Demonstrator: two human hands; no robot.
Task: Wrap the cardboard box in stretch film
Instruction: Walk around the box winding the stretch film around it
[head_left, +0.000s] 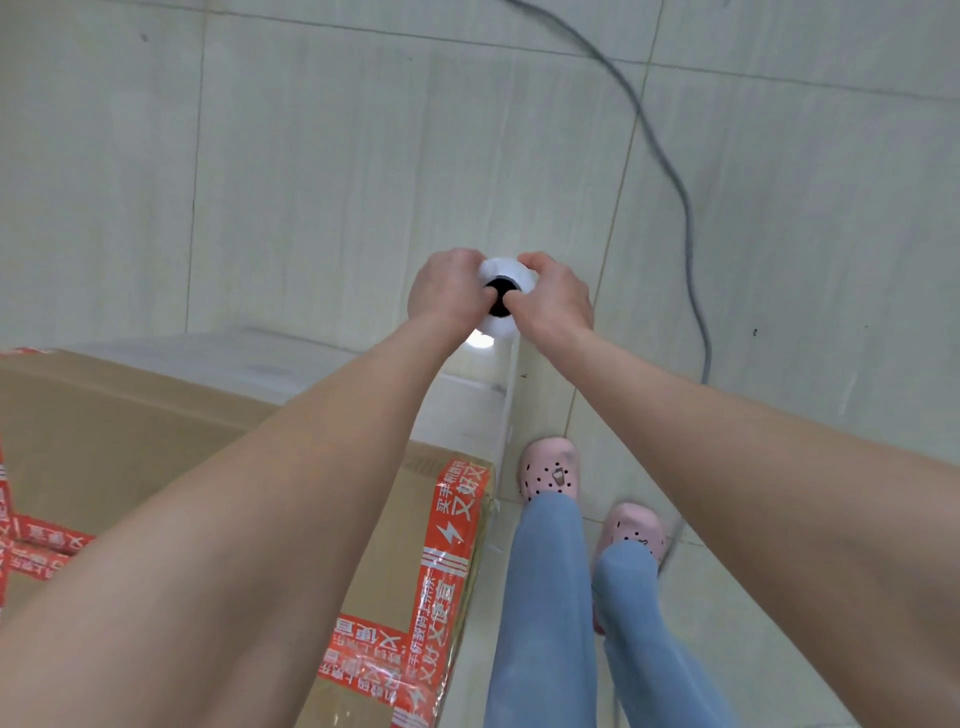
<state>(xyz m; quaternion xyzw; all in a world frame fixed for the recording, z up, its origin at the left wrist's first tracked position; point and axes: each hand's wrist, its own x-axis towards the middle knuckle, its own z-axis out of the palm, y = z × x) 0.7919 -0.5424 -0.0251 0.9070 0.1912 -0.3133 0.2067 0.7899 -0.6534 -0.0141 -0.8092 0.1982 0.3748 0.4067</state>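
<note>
A large cardboard box (130, 426) with red printed tape along its edges fills the lower left. A white roll of stretch film (506, 275) stands upright past the box's far right corner, seen end-on with its dark core. My left hand (447, 288) grips the roll's top from the left, thumb at the core. My right hand (553, 296) grips it from the right, thumb in the core. A sheet of clear film (467, 410) runs from the roll down along the box's far side and right corner.
The floor is pale tile (311, 156). A grey cable (675, 192) curves across the floor at the upper right, ending close to the right of the roll. My feet in pink clogs (550, 470) and blue trousers stand right beside the box's right side.
</note>
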